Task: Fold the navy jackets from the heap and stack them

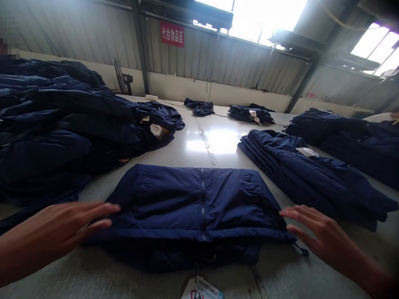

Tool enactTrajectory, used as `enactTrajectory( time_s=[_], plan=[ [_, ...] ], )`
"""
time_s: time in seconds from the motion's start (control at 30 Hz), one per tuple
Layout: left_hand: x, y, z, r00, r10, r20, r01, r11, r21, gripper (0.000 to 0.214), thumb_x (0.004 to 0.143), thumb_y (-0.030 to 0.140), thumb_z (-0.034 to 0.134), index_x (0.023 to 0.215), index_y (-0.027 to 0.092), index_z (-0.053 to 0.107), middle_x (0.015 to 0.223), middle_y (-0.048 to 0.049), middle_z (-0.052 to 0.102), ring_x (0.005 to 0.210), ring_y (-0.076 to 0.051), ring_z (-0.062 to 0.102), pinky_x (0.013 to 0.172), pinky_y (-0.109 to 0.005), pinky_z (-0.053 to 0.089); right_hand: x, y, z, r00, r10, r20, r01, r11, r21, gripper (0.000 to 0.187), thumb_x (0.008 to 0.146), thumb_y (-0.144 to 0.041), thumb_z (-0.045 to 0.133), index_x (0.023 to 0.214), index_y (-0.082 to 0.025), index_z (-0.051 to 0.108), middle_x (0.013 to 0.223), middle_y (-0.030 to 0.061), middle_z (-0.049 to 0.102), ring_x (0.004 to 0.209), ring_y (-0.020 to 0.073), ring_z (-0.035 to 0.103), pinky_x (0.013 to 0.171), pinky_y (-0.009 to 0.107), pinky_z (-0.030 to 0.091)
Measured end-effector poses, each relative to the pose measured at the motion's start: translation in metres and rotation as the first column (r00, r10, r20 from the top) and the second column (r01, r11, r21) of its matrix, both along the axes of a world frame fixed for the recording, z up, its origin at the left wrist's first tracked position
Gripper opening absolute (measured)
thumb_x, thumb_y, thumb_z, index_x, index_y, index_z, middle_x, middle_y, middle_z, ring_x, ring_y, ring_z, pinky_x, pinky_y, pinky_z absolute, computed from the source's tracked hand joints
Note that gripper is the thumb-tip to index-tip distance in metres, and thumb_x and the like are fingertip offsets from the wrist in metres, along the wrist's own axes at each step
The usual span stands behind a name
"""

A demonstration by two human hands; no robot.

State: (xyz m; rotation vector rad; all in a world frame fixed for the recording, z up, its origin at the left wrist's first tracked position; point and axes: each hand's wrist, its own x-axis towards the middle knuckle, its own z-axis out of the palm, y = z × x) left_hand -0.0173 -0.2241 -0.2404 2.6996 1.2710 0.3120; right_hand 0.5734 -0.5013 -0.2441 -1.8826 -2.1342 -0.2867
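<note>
A folded navy padded jacket (pixel 188 206) lies crosswise on the grey table (pixel 282 277), zip pointing away from me; its white hang tag (pixel 200 293) reads "Weather Shield"; my open left hand (pixel 54 226) touches it; my open right hand (pixel 323 236) hovers just beside.

The left hand (pixel 48 233) is reaching in from the lower left on a bare left forearm (pixel 16 256), palm facing down, with the left fingers (pixel 97 209) extending nearly straight and close together. The right hand (pixel 327 236) is angling in from the lower right on a bare right forearm (pixel 364 270), palm down, with the right fingers (pixel 303 213) spreading apart and curving slightly.
</note>
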Motion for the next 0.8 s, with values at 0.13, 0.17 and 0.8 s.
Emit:
enactTrajectory(
  time_s=[0.13, 0.17, 0.8],
  plan=[
    [0.070, 0.013, 0.004, 0.994, -0.079, 0.070, 0.077, 0.996, 0.035, 0.063, 0.109, 0.057, 0.024, 0.163, 0.029, 0.042, 0.168, -0.0020, 0.041, 0.156, -0.029, 0.035, 0.129, -0.054, 0.026, -0.021, 0.059, -0.013, 0.992, -0.123, 0.011, 0.122, 0.991, 0.056, 0.052, 0.109, -0.050, 0.043, 0.156, -0.029, 0.050, 0.162, 0.0106, 0.049, 0.150, 0.0327, 0.045, 0.119, 0.056, 0.044],
    [0.081, 0.017, -0.007, 0.999, -0.038, 0.038, 0.037, 0.999, 0.040, 0.066, 0.109, 0.057, 0.023, 0.164, 0.025, 0.039, 0.170, -0.0069, 0.037, 0.159, -0.033, 0.029, 0.128, -0.060, 0.021, -0.026, 0.071, -0.025, 0.988, -0.148, 0.040, 0.147, 0.989, 0.031, 0.055, 0.108, -0.053, 0.041, 0.159, -0.030, 0.046, 0.166, 0.0113, 0.043, 0.154, 0.0346, 0.038, 0.121, 0.061, 0.039],
    [0.126, 0.120, -0.057, 0.995, 0.082, -0.061, -0.078, 0.995, 0.067, 0.068, 0.108, 0.056, 0.027, 0.165, 0.020, 0.036, 0.174, -0.0149, 0.025, 0.162, -0.034, 0.019, 0.124, -0.062, 0.029, 0.014, 0.199, -0.086, 0.981, -0.195, -0.005, 0.194, 0.977, -0.087, 0.059, 0.109, -0.055, 0.030, 0.162, -0.031, 0.043, 0.169, 0.0107, 0.038, 0.158, 0.0347, 0.029, 0.123, 0.060, 0.034]
  ],
)
